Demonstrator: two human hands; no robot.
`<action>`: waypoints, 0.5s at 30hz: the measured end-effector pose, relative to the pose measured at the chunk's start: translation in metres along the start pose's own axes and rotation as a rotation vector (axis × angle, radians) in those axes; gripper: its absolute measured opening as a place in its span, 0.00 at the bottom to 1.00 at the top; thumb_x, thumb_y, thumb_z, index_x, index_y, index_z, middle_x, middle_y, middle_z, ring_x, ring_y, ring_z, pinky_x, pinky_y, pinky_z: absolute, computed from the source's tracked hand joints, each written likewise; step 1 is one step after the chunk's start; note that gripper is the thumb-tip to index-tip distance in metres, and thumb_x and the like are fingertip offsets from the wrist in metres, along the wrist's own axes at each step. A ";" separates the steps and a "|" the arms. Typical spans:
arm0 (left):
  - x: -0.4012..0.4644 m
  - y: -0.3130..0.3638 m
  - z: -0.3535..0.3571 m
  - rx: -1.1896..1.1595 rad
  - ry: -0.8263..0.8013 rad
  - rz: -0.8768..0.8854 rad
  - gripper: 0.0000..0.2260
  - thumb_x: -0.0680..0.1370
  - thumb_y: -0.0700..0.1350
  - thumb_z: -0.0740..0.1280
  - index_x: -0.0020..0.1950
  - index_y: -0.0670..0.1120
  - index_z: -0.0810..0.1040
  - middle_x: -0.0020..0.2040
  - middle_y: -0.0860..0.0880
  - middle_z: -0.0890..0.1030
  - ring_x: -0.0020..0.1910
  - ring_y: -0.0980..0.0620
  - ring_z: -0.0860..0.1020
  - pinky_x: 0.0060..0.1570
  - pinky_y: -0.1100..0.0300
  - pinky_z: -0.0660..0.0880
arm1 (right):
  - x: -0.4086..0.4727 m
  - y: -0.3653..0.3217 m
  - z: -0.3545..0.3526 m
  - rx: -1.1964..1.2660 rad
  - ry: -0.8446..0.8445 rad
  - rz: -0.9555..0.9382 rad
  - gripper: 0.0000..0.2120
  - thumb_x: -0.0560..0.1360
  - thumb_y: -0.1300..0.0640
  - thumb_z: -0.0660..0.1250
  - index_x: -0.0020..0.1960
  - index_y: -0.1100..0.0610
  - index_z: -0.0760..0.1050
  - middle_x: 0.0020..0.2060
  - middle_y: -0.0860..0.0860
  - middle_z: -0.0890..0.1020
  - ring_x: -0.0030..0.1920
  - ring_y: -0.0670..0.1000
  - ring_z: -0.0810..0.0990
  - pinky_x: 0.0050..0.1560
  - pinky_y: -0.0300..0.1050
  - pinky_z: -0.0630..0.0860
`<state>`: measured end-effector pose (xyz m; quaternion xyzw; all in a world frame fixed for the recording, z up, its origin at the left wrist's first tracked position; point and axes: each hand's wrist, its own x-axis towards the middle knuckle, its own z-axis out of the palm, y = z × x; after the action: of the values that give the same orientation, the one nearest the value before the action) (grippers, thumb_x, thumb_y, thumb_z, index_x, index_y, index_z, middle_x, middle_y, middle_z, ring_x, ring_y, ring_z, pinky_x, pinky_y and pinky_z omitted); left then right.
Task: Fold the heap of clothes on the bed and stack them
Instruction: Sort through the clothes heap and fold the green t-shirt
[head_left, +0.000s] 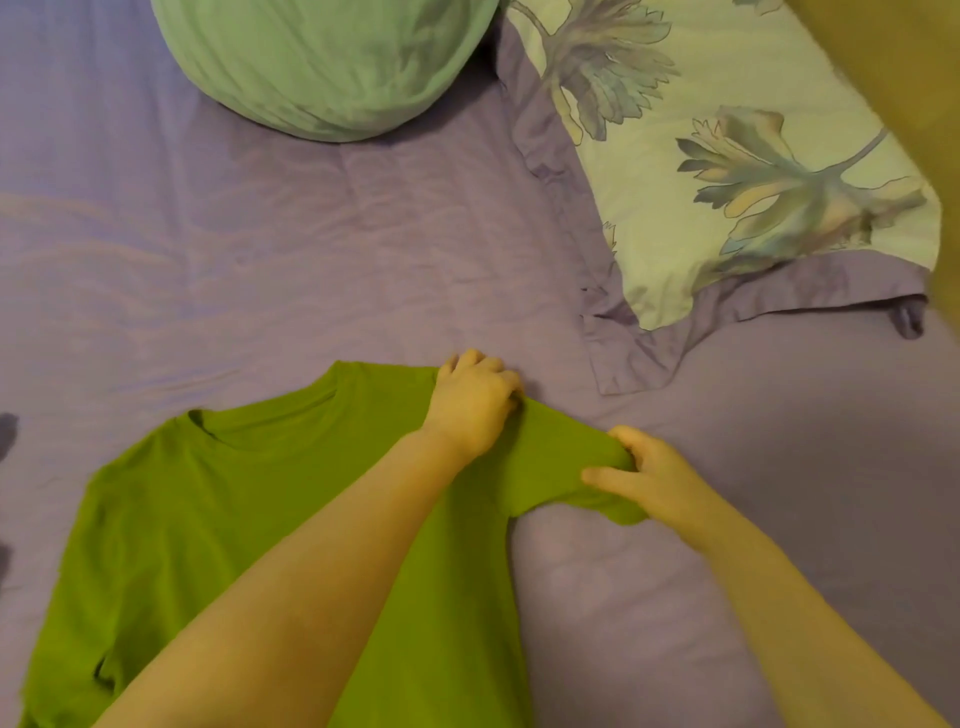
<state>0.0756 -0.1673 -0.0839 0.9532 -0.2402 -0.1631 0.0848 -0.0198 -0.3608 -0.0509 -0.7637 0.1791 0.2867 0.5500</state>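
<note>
The green shirt (270, 519) lies flat along the bed's (311, 249) near edge, spread for folding. The left hand (475, 402) grips its shoulder to anchor it, while the right hand (652, 480) pinches the sleeve end, likely pulling it straight before folding inward.

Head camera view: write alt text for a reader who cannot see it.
A green T-shirt lies spread on a purple bedsheet, and a person's two hands hold its sleeve: the left hand grips at the shoulder, the right hand pinches the sleeve end. Beyond lie a round pale-green cushion and a floral pillow.
</note>
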 end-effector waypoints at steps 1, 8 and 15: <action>0.003 0.000 0.000 -0.001 0.010 -0.030 0.12 0.79 0.48 0.61 0.61 0.54 0.77 0.60 0.50 0.75 0.63 0.45 0.67 0.68 0.51 0.59 | -0.002 0.003 -0.003 0.059 0.002 -0.002 0.09 0.71 0.66 0.72 0.41 0.58 0.72 0.34 0.55 0.76 0.36 0.50 0.75 0.36 0.45 0.72; 0.002 0.000 0.008 0.018 0.048 -0.148 0.14 0.81 0.47 0.59 0.64 0.56 0.76 0.62 0.49 0.75 0.67 0.46 0.65 0.72 0.44 0.52 | -0.005 0.027 -0.019 0.195 0.186 0.009 0.15 0.72 0.73 0.64 0.46 0.53 0.74 0.41 0.53 0.79 0.37 0.46 0.77 0.35 0.36 0.74; -0.027 0.015 0.032 0.072 0.240 -0.117 0.30 0.69 0.49 0.76 0.70 0.47 0.73 0.70 0.36 0.69 0.69 0.33 0.67 0.63 0.31 0.62 | 0.012 0.039 -0.006 0.099 0.351 0.012 0.34 0.74 0.61 0.70 0.75 0.53 0.58 0.56 0.53 0.78 0.56 0.54 0.78 0.55 0.49 0.76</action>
<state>0.0352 -0.1702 -0.1032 0.9807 -0.1779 -0.0437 0.0689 -0.0318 -0.3784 -0.0856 -0.7730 0.2907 0.1431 0.5455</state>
